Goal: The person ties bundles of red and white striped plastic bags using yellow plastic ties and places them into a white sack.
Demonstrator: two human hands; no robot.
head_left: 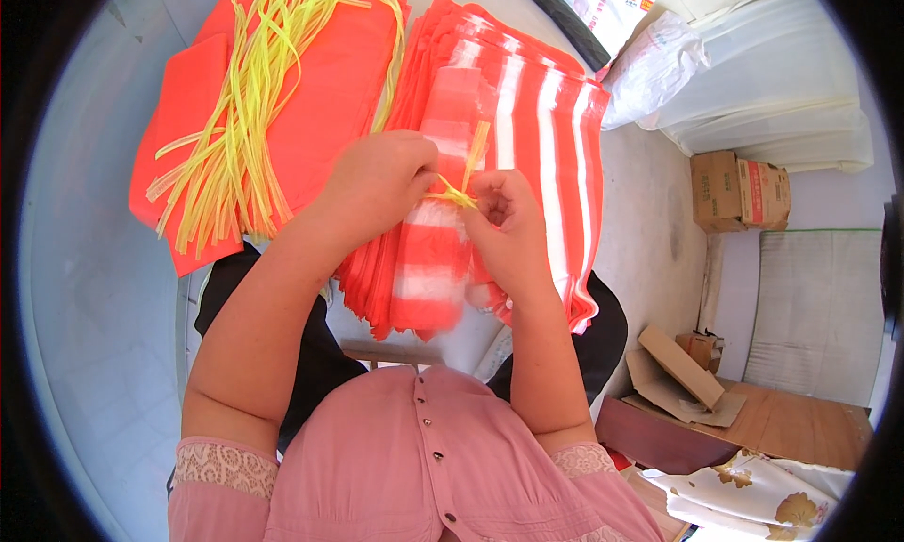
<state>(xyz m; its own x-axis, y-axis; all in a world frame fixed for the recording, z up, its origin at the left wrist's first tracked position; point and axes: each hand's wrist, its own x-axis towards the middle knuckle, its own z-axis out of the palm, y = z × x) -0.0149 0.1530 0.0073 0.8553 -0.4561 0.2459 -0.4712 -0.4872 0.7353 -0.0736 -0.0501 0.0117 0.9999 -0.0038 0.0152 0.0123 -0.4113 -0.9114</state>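
Note:
A thin folded bundle of red-and-white striped plastic bags lies in front of me, with a yellow plastic tie strip around its middle. The fingers of my left hand are closed on one end of the strip, at the bundle's left side. My right hand pinches the strip at the crossing, thumb and fingers together. One loose end of the strip points up. Beneath and to the right lies a thick stack of striped bags. Plain red sheets are piled at the left, with many loose yellow strips on top.
At the far right edge of the stack are a black roll and white sacks. A cardboard box stands by the right wall. An opened carton rests on a brown wooden surface, near a flower-patterned cloth.

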